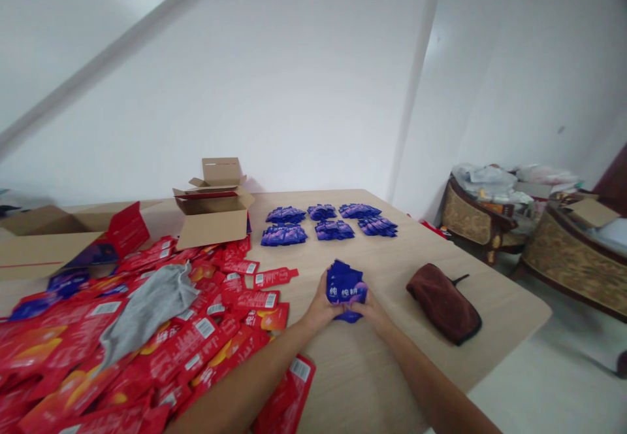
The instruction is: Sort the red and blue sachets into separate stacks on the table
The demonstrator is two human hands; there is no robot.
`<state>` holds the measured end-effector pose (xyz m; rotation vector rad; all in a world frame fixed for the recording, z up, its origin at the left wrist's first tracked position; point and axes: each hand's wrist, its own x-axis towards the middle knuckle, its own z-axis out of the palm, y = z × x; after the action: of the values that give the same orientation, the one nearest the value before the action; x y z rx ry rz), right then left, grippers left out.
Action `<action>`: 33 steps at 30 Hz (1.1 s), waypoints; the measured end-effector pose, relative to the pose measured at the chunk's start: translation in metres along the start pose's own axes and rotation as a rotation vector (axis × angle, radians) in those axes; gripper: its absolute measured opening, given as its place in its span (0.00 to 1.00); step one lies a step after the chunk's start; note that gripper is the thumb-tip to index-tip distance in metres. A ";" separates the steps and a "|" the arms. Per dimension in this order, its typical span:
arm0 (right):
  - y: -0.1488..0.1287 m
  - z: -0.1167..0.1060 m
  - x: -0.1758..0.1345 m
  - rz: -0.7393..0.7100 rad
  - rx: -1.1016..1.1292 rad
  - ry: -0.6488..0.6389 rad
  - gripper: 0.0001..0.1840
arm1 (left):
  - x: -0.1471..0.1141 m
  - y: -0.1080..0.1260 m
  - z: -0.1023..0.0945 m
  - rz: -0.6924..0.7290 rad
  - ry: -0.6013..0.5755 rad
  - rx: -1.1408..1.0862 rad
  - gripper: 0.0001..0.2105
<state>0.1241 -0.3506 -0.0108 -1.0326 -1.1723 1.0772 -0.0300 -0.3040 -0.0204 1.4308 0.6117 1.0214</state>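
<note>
Between my two hands is a small bunch of blue-purple pouches (347, 283) with white characters on the front. My left hand (321, 304) grips the bunch along its left side. On the right side my right hand (371, 308) holds it, thumb across the front. Both hands are closed on the pouches, just over the pale wooden table (362, 375). Farther back, more blue pouches (334, 229) lie in several fanned piles, set in two rows. Left of my hands spreads a big heap of red pouches (206, 329) with orange fruit pictures and barcodes.
A grey cloth (151, 310) lies on the red heap. Open cardboard boxes (213, 218) stand at the back, another box (44, 244) at far left. A dark red fabric bag (445, 303) lies on the right. Past the table edge are patterned armchairs (470, 221) piled with bags.
</note>
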 end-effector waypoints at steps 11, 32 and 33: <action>0.015 0.000 0.013 -0.147 -0.168 0.096 0.32 | 0.019 0.004 -0.005 0.001 -0.024 -0.041 0.50; -0.010 -0.011 0.042 0.256 0.034 0.076 0.23 | 0.062 0.042 0.014 -0.537 0.060 0.067 0.16; -0.014 -0.017 0.047 0.309 0.013 0.062 0.21 | 0.067 0.042 0.017 -0.541 0.044 0.053 0.15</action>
<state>0.1460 -0.3079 0.0098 -1.2559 -0.9736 1.2811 0.0081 -0.2619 0.0369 1.1931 0.9983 0.6093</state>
